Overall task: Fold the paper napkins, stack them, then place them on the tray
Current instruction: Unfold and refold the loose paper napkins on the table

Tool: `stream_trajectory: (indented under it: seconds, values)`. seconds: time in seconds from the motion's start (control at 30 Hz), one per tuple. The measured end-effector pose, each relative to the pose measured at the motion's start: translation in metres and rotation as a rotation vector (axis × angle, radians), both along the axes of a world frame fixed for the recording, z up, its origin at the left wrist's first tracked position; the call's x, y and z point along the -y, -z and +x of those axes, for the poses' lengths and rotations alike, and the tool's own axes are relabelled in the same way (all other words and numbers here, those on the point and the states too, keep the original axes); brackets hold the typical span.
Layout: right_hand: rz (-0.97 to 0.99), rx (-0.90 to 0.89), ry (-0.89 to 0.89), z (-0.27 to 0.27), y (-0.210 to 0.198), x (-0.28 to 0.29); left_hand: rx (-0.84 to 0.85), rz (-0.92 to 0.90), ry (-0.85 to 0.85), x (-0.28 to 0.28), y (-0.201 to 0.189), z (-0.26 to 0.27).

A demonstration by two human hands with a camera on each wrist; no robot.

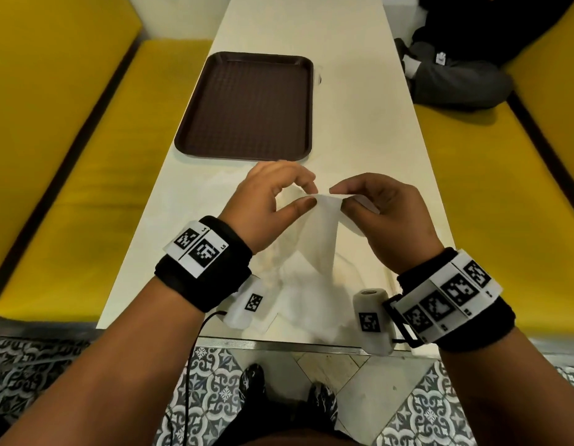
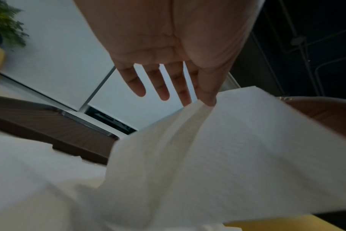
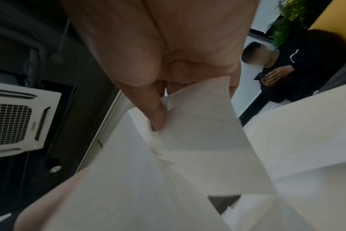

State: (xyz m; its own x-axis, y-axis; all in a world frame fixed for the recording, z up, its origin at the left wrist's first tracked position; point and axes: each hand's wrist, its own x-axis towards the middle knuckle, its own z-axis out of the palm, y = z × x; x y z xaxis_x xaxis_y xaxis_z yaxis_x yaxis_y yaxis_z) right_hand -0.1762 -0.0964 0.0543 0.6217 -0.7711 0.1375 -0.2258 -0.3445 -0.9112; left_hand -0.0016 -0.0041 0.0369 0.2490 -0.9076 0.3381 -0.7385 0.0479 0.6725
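Napkins (image 1: 298,294) lie loose and unfolded in a heap at the near table (image 1: 359,130) edge, none stacked. Above them, one napkin sheet (image 1: 321,226) hangs lifted: the left hand (image 1: 266,204) pinches its top edge between thumb and forefinger, and the right hand (image 1: 392,214) pinches the same edge just beside it. Farther back, the brown tray (image 1: 247,106) holds nothing. Folding looks barely begun; stacking and placing remain.

I stand at the end of a long cream table (image 1: 359,130) flanked by yellow bench seats (image 1: 70,123). Patterned grey-and-white floor tiles (image 1: 38,365) lie under my feet, and a ceiling vent (image 3: 16,121) hangs overhead.
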Motion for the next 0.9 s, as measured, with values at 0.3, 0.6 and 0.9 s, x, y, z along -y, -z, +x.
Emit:
stream_trajectory:
  seconds: [0.3, 0.6, 0.9]
  values:
    - [0.133, 0.154, 0.1, -0.018, -0.005, 0.005, -0.34, -0.063, 0.042, 0.006, -0.021, -0.018]
    - [0.363, 0.069, 0.031, -0.049, 0.013, 0.011, -0.743, -0.128, -0.139, 0.029, -0.014, -0.059]
    - [0.394, -0.032, 0.203, -0.104, 0.045, 0.034, -0.818, 0.207, -0.149, 0.032, 0.03, -0.109]
